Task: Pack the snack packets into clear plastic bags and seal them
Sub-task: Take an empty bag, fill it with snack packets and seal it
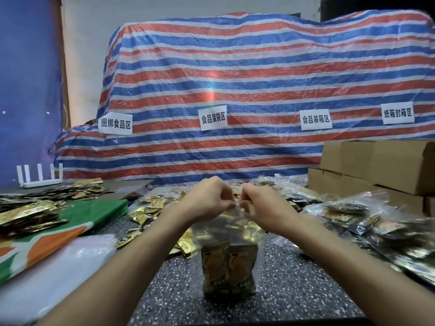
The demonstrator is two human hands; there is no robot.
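While a clear bag hangs above the speckled table with two snack packets at its bottom, the left hand and right hand pinch its top edge shut. Sealing seems under way. Filled bags lie at right; loose packets beyond still await packing.

Hidden, cropped and unreadable areas

The red, white and blue striped tarpaulin fully conceals whatever lies beneath it. The left hand and right hand cover the mouth of the clear plastic bag, so its seal state cannot be determined. Print on the two gold snack packets inside is blurred. The brown cardboard boxes are cropped by the right edge.
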